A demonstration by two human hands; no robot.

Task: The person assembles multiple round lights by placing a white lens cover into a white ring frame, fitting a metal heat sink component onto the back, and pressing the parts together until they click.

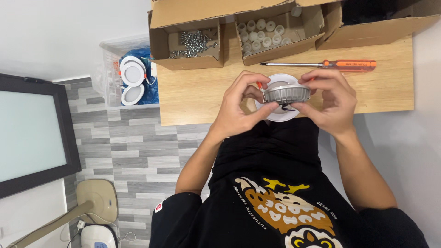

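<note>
The round ceiling light (285, 94) is held up just above the near edge of the counter (193, 98), gripped from both sides between the left hand (241, 103) and the right hand (333, 101). It has a grey ribbed metal body, turned toward the camera, and a wider white rim behind it. A small orange clip shows at each side, and a short dark wire hangs from its lower edge.

I am wearing a black short-sleeved T-shirt (271, 183) that is showing a cartoon owl print (289, 216) in brown, white and yellow with curved white lettering around it, a small red-and-white tag (158, 207) on the sleeve, my forearms bare.
</note>
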